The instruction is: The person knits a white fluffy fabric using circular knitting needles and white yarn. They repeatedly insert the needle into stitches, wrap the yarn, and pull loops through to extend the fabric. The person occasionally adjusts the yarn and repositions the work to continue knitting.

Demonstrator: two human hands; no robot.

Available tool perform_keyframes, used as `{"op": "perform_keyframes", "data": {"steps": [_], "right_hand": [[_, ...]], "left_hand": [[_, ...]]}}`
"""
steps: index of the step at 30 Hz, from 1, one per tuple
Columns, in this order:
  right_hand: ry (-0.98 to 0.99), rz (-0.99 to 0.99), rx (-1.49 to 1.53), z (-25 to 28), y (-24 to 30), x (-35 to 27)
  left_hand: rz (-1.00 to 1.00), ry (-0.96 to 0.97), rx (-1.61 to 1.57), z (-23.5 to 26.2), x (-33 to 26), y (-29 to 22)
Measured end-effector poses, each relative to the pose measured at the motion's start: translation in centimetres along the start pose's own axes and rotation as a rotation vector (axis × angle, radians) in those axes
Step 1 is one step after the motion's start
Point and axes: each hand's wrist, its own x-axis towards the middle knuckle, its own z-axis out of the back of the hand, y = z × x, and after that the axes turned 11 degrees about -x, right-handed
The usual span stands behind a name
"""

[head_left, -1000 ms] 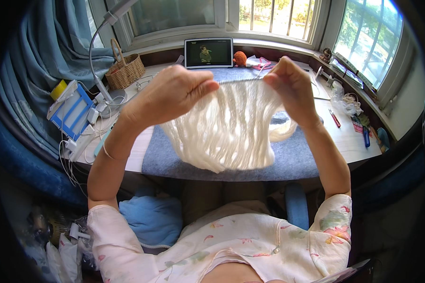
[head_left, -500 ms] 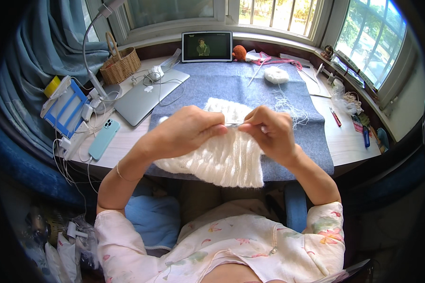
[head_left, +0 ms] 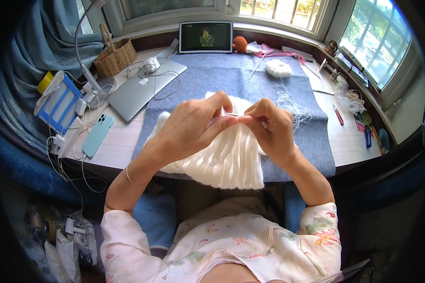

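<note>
A cream-white ribbed knitted piece (head_left: 226, 160) hangs over the near edge of the blue-grey felt mat, its upper edge gathered at my fingers. My left hand (head_left: 196, 120) is closed there, index finger bent up and thumb tip reaching to the right hand. A thin pale metal needle (head_left: 233, 114) shows between the hands, partly hidden by fingers. My right hand (head_left: 271, 127) pinches the upper edge of the knitting, its fingertips touching the left thumb. Loose white yarn (head_left: 293, 107) runs from a white yarn ball (head_left: 278, 69) at the far right of the mat.
A tablet (head_left: 206, 37) stands at the back of the felt mat (head_left: 198, 70). Leftward are a closed laptop (head_left: 146, 89), a wicker basket (head_left: 115, 56), a teal phone (head_left: 98, 136) and cables. A red pen-like tool (head_left: 338, 114) and a blue-handled one (head_left: 368, 136) lie right.
My left index finger has lifted and its thumb has stretched toward the right fingertips. The hands are closer together, still at the knitting's upper edge. The view has shifted slightly.
</note>
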Motion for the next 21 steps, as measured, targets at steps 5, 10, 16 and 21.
{"op": "perform_keyframes", "data": {"steps": [5,10,16,21], "right_hand": [[0.080,-0.138,0.109,0.7,-0.7,0.4],[0.340,-0.268,0.564,2.3,-0.9,2.1],[0.570,0.018,0.722,5.8,-1.5,5.5],[0.127,0.470,0.227,2.7,-3.1,4.2]], "left_hand": [[-0.095,-0.054,-0.223,-0.9,1.7,0.5],[0.070,0.028,-0.696,0.2,2.3,1.6],[-0.164,0.096,-1.159,2.1,4.9,1.8],[-0.133,0.124,-1.212,0.0,4.9,3.6]]}}
